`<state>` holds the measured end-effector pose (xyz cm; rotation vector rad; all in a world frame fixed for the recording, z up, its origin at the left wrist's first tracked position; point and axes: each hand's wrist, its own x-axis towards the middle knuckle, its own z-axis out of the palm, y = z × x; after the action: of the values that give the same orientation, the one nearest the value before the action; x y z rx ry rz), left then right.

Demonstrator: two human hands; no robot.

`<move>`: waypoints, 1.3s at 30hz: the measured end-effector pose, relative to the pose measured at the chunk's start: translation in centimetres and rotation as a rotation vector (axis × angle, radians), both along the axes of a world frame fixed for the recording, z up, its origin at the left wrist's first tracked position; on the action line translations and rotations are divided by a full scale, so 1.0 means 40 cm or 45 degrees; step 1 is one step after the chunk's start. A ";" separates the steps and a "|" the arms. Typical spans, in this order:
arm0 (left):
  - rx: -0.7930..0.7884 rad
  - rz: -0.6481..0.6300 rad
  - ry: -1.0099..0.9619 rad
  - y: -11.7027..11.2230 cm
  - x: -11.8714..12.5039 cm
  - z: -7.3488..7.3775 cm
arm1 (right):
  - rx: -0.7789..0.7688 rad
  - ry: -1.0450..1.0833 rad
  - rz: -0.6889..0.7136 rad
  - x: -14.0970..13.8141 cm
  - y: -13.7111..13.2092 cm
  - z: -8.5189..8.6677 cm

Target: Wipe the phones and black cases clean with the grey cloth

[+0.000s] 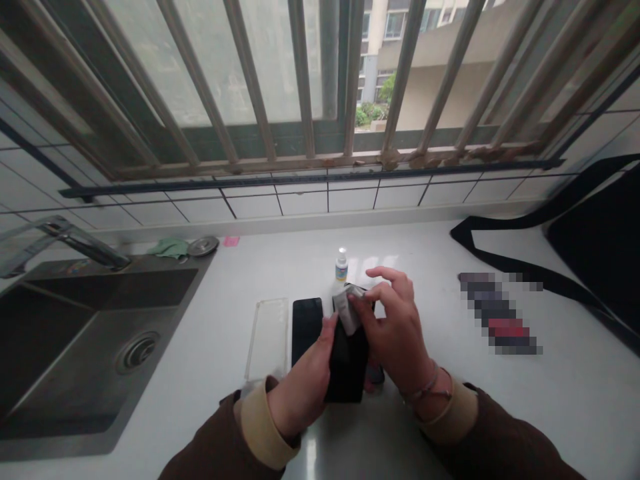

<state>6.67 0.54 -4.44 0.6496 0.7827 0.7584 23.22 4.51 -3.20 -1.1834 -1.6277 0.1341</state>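
The hands are close together over the white countertop: the left hand (300, 393) grips a black smartphone (347, 360) along its side, tilted up off the counter, while the right hand (400, 333) pinches a grey cloth (349, 308) against the phone's upper end. Just left of them lie a flat black phone-shaped slab (307, 327) and, beside it, a clear phone case (267, 339). A small white spray bottle (341, 265) stands just beyond. Further left are a steel sink (90, 347), its faucet (75, 240) and a green rag (170, 248). To the right, a black strap (525, 267) lies near a pixelated, unreadable object (500, 313)
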 end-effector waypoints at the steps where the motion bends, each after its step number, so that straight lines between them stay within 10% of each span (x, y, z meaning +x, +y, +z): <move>1: 0.034 -0.054 0.042 -0.002 0.000 0.001 | -0.017 0.047 -0.070 0.006 0.006 0.002; 6: 0.109 -0.127 0.003 -0.001 -0.005 0.004 | -0.032 0.148 -0.138 0.022 0.020 0.003; 19: -0.145 0.420 -0.351 0.045 -0.017 0.060 | 0.090 -0.287 0.599 -0.017 -0.019 0.003; 32: -0.048 0.075 -0.121 0.004 0.003 0.042 | -0.040 0.032 -0.168 0.054 0.037 0.008; 39: -0.092 0.534 -0.128 0.040 -0.008 0.055 | -0.038 -0.133 0.388 0.013 0.010 -0.004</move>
<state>6.35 2.14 -2.23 0.3809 0.8608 1.1299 23.76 4.90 -3.36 -0.9715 -1.8977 0.2953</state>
